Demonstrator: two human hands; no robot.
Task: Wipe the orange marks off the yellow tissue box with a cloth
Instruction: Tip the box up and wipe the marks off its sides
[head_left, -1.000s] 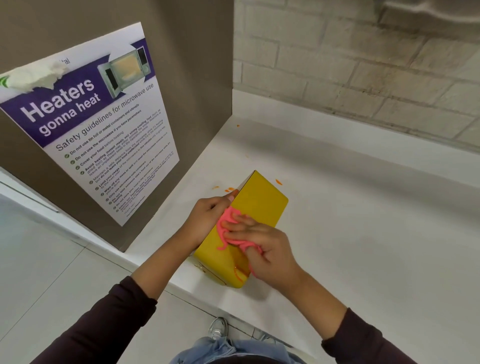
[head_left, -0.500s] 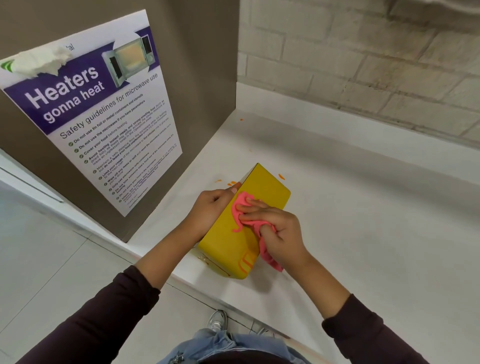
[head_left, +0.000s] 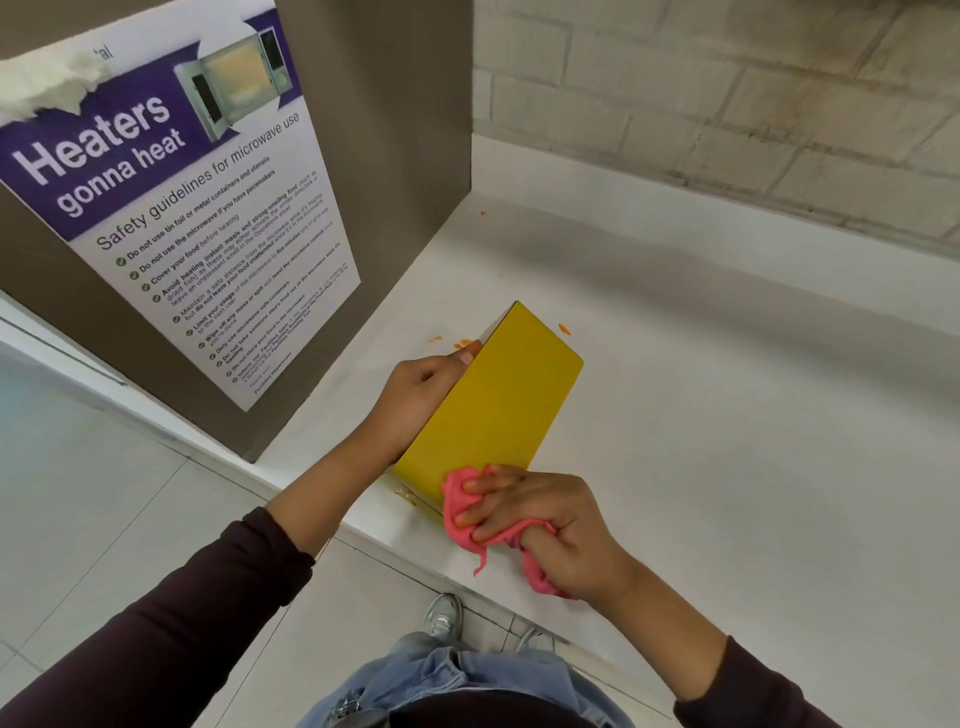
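The yellow tissue box (head_left: 498, 400) lies on the white counter (head_left: 727, 415) close to its front edge, its broad yellow face turned up. My left hand (head_left: 415, 400) grips the box along its left side. My right hand (head_left: 540, 519) holds a bunched pink cloth (head_left: 462, 514) pressed against the near end of the box. That hand and cloth hide the near end, so no orange marks show on the upper face. A small orange smear (head_left: 408, 496) shows at the box's lower near corner.
Orange specks (head_left: 563, 327) lie on the counter around the far end of the box. A brown panel with a microwave safety poster (head_left: 208, 234) stands at the left. A brick wall (head_left: 727, 104) runs behind the counter. Tiled floor and my shoes lie below.
My right hand has dragged the pink cloth down the box face from its middle to the near end. The orange marks seen near that end earlier are now covered. The left hand stays put.
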